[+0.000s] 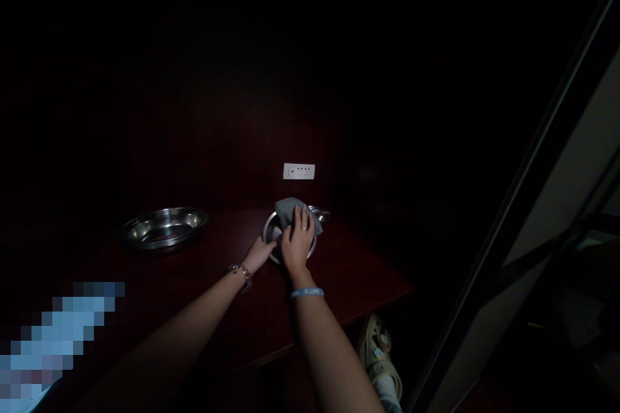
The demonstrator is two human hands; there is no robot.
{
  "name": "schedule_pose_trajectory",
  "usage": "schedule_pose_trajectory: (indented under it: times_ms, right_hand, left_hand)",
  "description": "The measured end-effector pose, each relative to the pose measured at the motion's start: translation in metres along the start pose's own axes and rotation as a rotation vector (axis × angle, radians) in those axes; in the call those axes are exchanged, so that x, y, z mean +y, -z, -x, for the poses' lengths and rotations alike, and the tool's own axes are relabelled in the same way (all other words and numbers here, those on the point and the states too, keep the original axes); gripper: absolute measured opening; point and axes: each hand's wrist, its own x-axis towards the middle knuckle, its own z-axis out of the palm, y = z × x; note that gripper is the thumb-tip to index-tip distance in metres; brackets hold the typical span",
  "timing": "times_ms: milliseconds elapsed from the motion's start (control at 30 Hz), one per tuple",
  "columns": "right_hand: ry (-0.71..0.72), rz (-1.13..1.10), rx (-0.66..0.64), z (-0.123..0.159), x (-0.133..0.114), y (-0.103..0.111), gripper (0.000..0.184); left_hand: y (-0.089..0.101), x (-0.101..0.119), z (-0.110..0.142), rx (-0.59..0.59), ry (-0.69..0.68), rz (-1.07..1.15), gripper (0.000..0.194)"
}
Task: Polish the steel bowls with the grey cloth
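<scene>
While darkness crowds the whole view, your two hands meet at one round steel bowl [274,228], right below the white socket panel [299,171]. Your left hand [259,254] has the rim down and left of that panel, fingers clamped on it: the thumb comes over the inside, the rest tuck out of sight. That looks like the steadying grip, keeping the bowl from turning. Now the right hand [298,242], directly under the panel: its fingers lie long and slightly apart on a grey cloth [285,209], spread rather than curled, likely to press it evenly against the metal. The bowl's mouth seems tipped your way, probably so you can see in; whether its base touches the desk [351,261], you can't tell from here. Just right of below the panel, a second steel dish [320,213] peeks out, mostly hidden. Well left of the panel and lower sits a stack of wide steel trays [145,228], rims nested, presumably to save room. You've a beaded bracelet [247,276] on one wrist, a blue wristband [307,292] on the other, and far below the panel, to its right, a pale clog [375,342] beside the desk.
</scene>
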Motion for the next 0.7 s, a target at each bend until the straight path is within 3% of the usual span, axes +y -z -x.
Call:
schedule_pose_trajectory:
  times_ms: [433,700]
  right_hand:
    - [-0.027,-0.080,0.040,0.0000,-0.0004,-0.0012,0.069]
    - [-0.035,-0.105,0.063,0.0012,-0.0011,-0.0023,0.059]
  left_hand:
    - [0.0021,-0.0098,-0.0080,0.005,-0.011,-0.034,0.023]
    - [0.0005,-0.0043,-0.0036,0.038,0.015,-0.002,0.026]
